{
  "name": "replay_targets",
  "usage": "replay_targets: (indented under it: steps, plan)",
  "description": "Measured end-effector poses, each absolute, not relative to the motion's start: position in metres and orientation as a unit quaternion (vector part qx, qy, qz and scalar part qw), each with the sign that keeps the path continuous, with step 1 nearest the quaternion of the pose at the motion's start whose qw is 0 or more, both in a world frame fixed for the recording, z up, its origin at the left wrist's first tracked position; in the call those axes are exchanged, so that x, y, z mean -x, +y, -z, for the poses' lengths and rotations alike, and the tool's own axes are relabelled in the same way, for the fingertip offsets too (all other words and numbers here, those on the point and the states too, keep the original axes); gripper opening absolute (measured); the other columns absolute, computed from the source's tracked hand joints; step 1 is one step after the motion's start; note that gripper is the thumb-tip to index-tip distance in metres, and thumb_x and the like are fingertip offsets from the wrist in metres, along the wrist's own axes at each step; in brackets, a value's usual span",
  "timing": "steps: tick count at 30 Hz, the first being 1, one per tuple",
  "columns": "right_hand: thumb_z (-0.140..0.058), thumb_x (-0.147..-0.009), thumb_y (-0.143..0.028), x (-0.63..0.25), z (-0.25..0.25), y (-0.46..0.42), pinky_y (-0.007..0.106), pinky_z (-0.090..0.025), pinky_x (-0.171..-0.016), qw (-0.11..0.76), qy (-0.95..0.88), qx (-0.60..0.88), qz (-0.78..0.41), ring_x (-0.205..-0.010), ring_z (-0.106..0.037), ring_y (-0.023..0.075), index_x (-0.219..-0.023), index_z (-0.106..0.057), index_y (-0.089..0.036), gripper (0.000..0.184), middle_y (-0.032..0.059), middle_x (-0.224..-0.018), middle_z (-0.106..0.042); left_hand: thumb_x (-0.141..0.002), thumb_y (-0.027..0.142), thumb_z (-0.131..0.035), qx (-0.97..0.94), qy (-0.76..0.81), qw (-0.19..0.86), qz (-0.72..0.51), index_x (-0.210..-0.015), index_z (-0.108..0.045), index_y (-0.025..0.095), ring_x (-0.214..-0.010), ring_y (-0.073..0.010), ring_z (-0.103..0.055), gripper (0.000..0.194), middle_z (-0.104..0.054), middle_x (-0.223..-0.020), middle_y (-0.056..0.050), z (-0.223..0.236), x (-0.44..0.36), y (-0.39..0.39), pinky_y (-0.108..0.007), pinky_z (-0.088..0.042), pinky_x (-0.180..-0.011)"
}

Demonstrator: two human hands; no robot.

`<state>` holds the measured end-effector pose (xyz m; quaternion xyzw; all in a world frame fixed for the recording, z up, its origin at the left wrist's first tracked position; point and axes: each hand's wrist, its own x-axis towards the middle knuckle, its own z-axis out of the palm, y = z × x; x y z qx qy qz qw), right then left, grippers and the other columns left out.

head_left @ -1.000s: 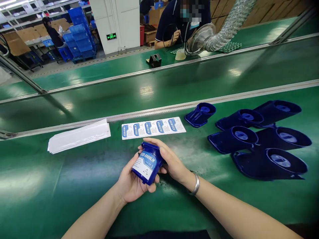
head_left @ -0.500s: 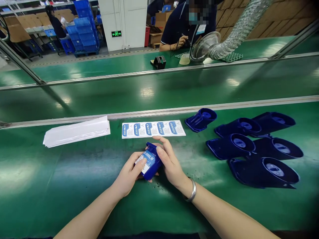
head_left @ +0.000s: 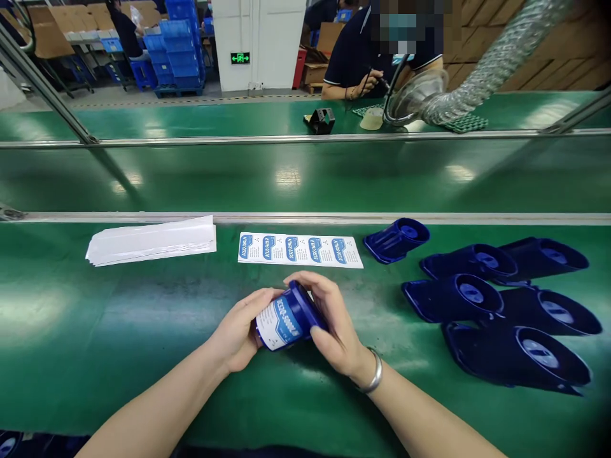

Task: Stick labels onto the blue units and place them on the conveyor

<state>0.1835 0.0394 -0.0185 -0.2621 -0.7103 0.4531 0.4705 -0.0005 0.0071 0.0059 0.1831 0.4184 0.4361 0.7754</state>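
Between my two hands is a dark blue plastic housing (head_left: 305, 312), tilted, with a blue-and-white printed label (head_left: 280, 324) on its rounded side. My left hand (head_left: 238, 327) grips the labelled end, its fingers partly hidden behind. On the flanged end, my right hand (head_left: 337, 324) is wrapped with thumb and fingers, a metal bangle at the wrist. Just beyond my hands lies a sheet of matching labels (head_left: 300, 250) on the green bench. A single similar blue housing (head_left: 397, 240) lies to the right of that sheet.
Several more blue housings (head_left: 456, 298) are grouped at the right. A stack of white paper strips (head_left: 153, 240) lies at the left. Behind a metal rail (head_left: 286, 137), a co-worker (head_left: 353, 57) sits near a flexible silver duct (head_left: 501, 60) with a clear hood.
The housing has been turned in my hands, so its label now faces me more fully and the flange points right. My left thumb has moved off the label. The camera view has shifted slightly.
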Motion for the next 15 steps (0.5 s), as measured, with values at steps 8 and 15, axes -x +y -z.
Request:
replay_targets:
  steps: [8,15]
  plan:
    - [-0.042,-0.102,-0.054,-0.182,0.009,0.039,0.057,-0.044,-0.097,0.459,-0.79,0.182,-0.363,-0.114,-0.051,0.035,-0.145,-0.042,-0.025,0.051,0.0131,-0.126,-0.051,-0.08,0.036,-0.081,-0.131,0.407,0.791,-0.438,-0.091,-0.074,0.014,-0.077,-0.0147,-0.063,0.026,-0.068,-0.085,-0.005,-0.004,-0.001,0.005,-0.026,-0.049,-0.07]
    - [-0.037,-0.104,-0.057,-0.183,0.019,0.037,0.059,-0.042,-0.103,0.459,-0.75,0.273,-0.39,-0.124,-0.047,0.0362,-0.143,-0.042,-0.027,0.05,0.0132,-0.133,-0.049,-0.075,0.039,-0.084,-0.317,0.457,0.706,-0.439,-0.117,-0.062,0.02,-0.082,-0.0203,-0.065,0.051,-0.064,-0.105,-0.007,-0.014,-0.006,-0.004,-0.033,-0.056,-0.067]
